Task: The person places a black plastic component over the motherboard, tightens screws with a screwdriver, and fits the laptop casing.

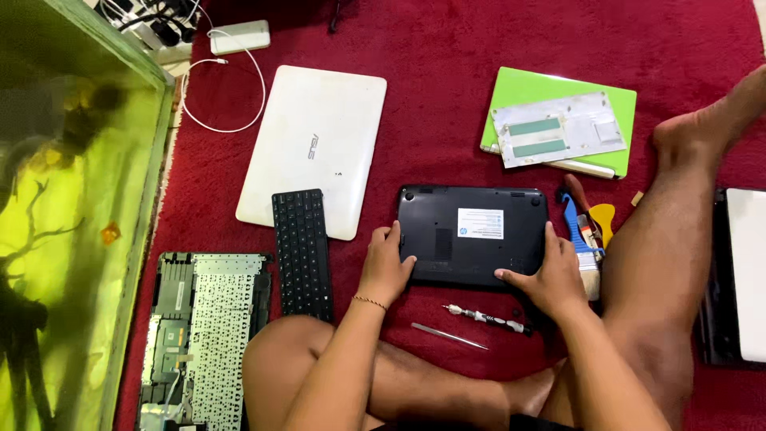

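Fish tank [64, 199] along the far left edge, green-framed, yellowish water, dark branch shapes inside. Beside it on the red carpet [447, 88]: a stripped laptop chassis [203, 335] with its keyboard frame facing up. Just right of that, a loose black keyboard [302, 251], upper end lying over the corner of a closed white laptop [315, 148]. Above, a white charger brick [237, 36] with a white cable [243, 96] looping down toward the white laptop.

Centre: small black laptop [472, 234] lies bottom side up on the carpet, white label showing, directly in front of the seated person's crossed legs. Left hand [385, 267] rests on its left near corner, fingers curled over the edge, thin bracelet at the wrist. Right hand [546, 275] lies on the right near corner, palm down, fingers spread flat over the base. Neither hand is closed around anything; both touch the black laptop only.

Just in front of the laptop, between the hands: a small precision screwdriver [488, 318] and a thin metal pry tool [448, 336], both lying loose on the carpet.

Right of the laptop: a cluster of tools, blue handle [576, 231], brush, yellow pick [604, 217]. Above, a green folder [558, 120] bearing a grey panel [557, 128]. Far right, past the knee, another laptop [738, 275], partly out of frame.
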